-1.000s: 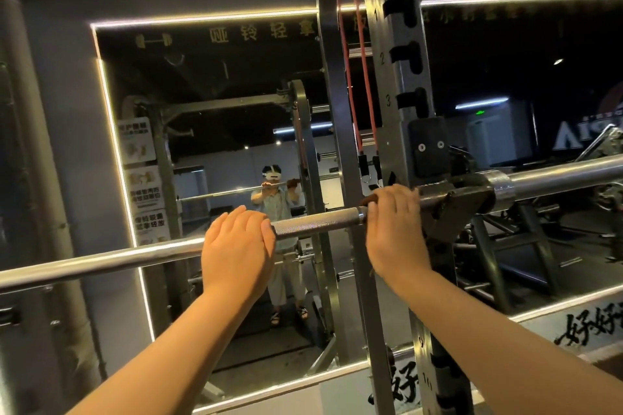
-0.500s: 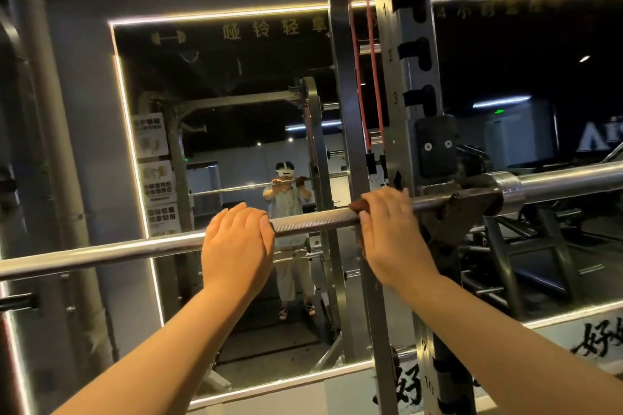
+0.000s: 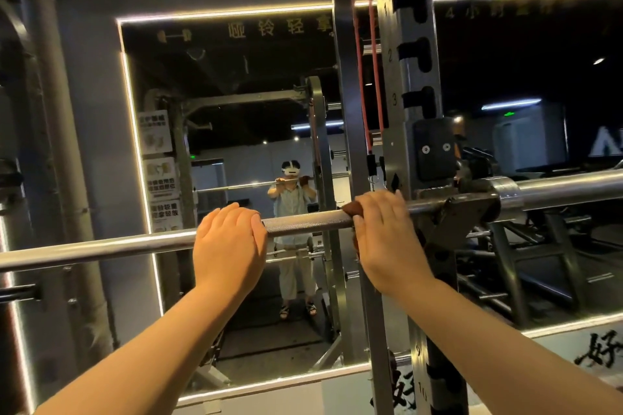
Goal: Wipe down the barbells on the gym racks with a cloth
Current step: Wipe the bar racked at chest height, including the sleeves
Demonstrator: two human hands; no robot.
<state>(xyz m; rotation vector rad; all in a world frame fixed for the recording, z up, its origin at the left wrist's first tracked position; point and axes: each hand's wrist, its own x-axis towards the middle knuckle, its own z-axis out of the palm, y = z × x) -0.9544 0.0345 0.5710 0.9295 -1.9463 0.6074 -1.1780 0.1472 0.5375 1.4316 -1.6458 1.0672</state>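
Note:
A steel barbell [image 3: 303, 223] runs across the view at chest height, resting in a hook [image 3: 462, 209] on the rack upright [image 3: 413, 84]. My left hand [image 3: 229, 246] grips the bar where the smooth part meets the knurled part. My right hand [image 3: 387, 236] grips the bar just left of the upright, wrapping a brown cloth [image 3: 352, 209] round it. Only a corner of the cloth peeks out above and below my fingers.
A large lit mirror [image 3: 236, 131] on the wall ahead reflects a person and the rack. Red resistance bands [image 3: 365, 77] hang along the upright. The barbell sleeve [image 3: 566, 187] sticks out to the right. More racks and frames stand low on the right.
My right hand with the cloth has slid a little to the left along the bar, away from the hook. My left hand keeps its grip. The view has shifted slightly.

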